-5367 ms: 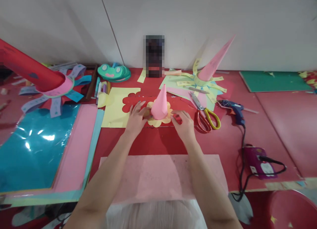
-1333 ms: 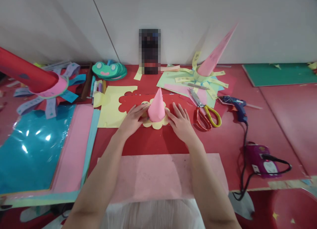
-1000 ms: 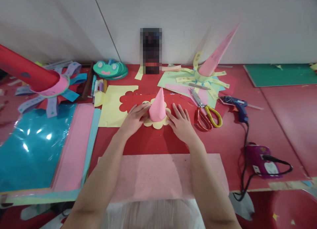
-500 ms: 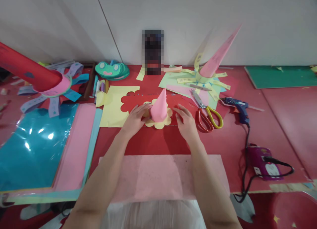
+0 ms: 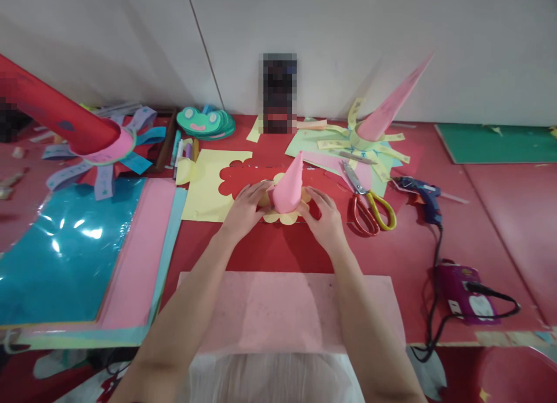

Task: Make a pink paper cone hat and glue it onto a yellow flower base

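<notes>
A pink paper cone (image 5: 289, 188) stands point up, leaning slightly right, on a yellow paper flower (image 5: 287, 218) with rounded petals. My left hand (image 5: 248, 208) grips the flower's left petals, thumb at the front and fingers behind. On the other side my right hand (image 5: 324, 214) pinches the right petals, its thumb close to the cone's foot. Beneath them lies red paper (image 5: 270, 249) with a scalloped left end. Scissors (image 5: 368, 200) with red and yellow handles rest to the right of my right hand.
A blue glue gun (image 5: 424, 197) and its cord lead to a purple box (image 5: 465, 290) at right. A finished pink cone (image 5: 395, 104) with yellow strips stands behind. Paper sheets (image 5: 148, 252) and a red cone (image 5: 65, 115) are at left; a phone (image 5: 278, 95) leans on the wall.
My right hand has closed in from beside the flower to its right petals. My left hand stays at the left petals. The whole view has shifted slightly.
</notes>
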Demonstrator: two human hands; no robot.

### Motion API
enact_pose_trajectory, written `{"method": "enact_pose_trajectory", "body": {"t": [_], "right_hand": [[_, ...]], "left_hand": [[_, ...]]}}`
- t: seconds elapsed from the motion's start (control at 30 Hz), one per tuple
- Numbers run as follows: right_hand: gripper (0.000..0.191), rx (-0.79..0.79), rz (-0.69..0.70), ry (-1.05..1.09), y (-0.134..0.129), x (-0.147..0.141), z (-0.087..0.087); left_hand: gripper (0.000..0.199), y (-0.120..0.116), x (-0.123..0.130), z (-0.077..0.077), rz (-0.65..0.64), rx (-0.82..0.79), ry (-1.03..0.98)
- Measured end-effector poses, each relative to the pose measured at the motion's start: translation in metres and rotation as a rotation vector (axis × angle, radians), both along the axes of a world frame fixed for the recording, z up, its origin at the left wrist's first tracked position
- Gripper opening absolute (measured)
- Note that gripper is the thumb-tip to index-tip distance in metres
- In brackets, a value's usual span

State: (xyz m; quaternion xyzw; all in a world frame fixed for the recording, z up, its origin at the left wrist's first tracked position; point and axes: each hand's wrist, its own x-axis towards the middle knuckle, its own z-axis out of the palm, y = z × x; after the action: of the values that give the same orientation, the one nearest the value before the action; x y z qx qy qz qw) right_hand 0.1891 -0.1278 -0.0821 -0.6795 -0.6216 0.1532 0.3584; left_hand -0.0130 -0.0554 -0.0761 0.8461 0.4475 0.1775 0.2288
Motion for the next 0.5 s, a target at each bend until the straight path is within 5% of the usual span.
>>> {"method": "enact_pose_trajectory", "body": {"t": [0.2, 0.5], "right_hand": [[0.034, 0.129, -0.079, -0.142, -0.003, -0.01, 0.002], [0.014, 0.106, -0.154, -0.241, -0.008, -0.009, 0.004]], "left_hand": [[0.047, 0.0, 0.002, 0.0, 0.022, 0.018, 0.036], [0.043, -0.013, 0.016, 0.002, 0.154, 0.033, 0.075]]}}
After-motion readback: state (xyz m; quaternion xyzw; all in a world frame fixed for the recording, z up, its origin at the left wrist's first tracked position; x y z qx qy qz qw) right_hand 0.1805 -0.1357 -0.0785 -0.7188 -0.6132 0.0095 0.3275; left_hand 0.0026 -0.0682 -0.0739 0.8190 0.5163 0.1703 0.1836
